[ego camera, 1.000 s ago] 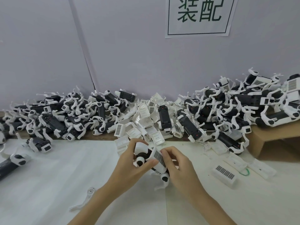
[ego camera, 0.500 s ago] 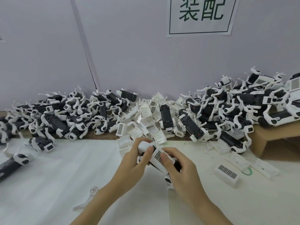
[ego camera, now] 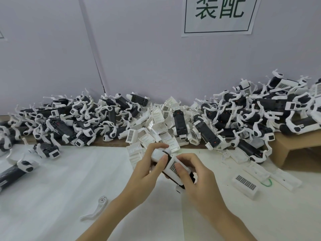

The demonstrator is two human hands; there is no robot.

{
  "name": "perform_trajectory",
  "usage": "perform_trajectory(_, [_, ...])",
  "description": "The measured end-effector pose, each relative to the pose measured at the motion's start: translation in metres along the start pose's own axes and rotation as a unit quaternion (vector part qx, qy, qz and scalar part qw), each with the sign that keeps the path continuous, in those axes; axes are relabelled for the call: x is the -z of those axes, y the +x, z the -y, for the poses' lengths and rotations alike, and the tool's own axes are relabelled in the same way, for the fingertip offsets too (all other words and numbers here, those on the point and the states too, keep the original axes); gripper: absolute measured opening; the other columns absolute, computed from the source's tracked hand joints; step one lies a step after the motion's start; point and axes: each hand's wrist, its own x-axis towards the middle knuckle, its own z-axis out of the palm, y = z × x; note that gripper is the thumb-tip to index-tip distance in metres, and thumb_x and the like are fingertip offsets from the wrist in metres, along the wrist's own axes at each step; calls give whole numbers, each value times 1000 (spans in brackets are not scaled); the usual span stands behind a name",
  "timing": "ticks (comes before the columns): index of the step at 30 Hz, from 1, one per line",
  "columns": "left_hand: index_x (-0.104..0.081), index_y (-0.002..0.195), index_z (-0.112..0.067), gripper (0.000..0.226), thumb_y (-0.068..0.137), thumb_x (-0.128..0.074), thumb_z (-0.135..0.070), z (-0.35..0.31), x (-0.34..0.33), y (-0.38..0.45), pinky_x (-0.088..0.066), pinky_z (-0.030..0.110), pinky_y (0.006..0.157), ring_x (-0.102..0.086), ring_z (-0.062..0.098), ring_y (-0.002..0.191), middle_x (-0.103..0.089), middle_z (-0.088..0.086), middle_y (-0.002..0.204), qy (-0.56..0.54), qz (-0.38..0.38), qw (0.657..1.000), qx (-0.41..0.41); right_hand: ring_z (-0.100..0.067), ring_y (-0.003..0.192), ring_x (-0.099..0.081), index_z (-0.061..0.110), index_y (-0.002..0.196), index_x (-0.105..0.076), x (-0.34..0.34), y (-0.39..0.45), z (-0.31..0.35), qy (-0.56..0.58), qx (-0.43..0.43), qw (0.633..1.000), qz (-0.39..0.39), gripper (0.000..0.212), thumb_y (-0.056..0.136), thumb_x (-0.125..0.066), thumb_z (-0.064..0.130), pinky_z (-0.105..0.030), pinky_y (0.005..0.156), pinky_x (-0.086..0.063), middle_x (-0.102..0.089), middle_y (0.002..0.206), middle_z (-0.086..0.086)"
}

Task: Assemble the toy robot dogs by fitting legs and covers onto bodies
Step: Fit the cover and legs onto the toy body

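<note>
While the left hand (ego camera: 147, 169) is gripping the dog (ego camera: 171, 166) just above the table (ego camera: 52, 188) to steady it, the right hand (ego camera: 196, 178) is curling round it, thumb pressing the cover (ego camera: 173, 168) down, probably seating it; a spare leg (ego camera: 97, 208) is lying nearby.

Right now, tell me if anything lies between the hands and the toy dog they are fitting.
Nothing visible does. The left hand and right hand both already grip the toy dog, fingers directly on its white cover.
</note>
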Motion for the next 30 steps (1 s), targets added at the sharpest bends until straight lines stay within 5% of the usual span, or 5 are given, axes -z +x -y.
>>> perform_trajectory(8, [-60, 132, -36, 44, 92, -67, -55, -1, -3, 1, -53, 23, 81, -69, 15, 91, -72, -5, 102, 30, -23, 999, -15, -10, 90, -70, 33, 116, -72, 6, 3, 6, 61, -77, 994, 52, 29, 96, -64, 53, -35, 64, -64, -73, 100, 6])
perform_trajectory(13, [-64, 124, -36, 28, 96, -66, -40, -1, -3, 3, -52, 15, 74, -70, 7, 89, -74, -10, 101, 11, -49, 999, -2, -14, 95, -75, 16, 96, -80, 7, 8, -3, 37, -57, 996, -61, 52, 112, -34, 35, -41, 84, -60, -80, 96, 4])
perform_trajectory(21, [-63, 122, -39, 26, 96, -66, -43, -3, -4, 1, -52, 14, 66, -71, 9, 85, -72, -13, 101, 39, -49, 998, -11, -8, 96, -75, 10, 83, -80, 10, 12, -11, 2, -71, 993, -89, 51, 112, -40, 21, -35, 91, -59, -80, 100, 13])
perform_trajectory(26, [-64, 115, -37, 21, 101, -71, -24, 0, -5, 3, -56, 20, 61, -74, 15, 70, -75, -9, 91, 23, -79, 997, -11, -20, 91, -76, 20, 112, -78, 8, 8, 3, 108, -126, 984, 60, 56, 106, -32, 51, -26, 75, -58, -80, 101, -3])
perform_trajectory(30, [-64, 117, -37, 31, 88, -74, -44, -2, 0, 5, -54, 15, 63, -67, 5, 69, -71, -10, 88, 32, -59, 998, -23, -19, 83, -75, 19, 109, -77, 8, 8, 4, 15, -76, 994, 80, 28, 103, -57, 37, -35, 78, -57, -79, 96, -2])
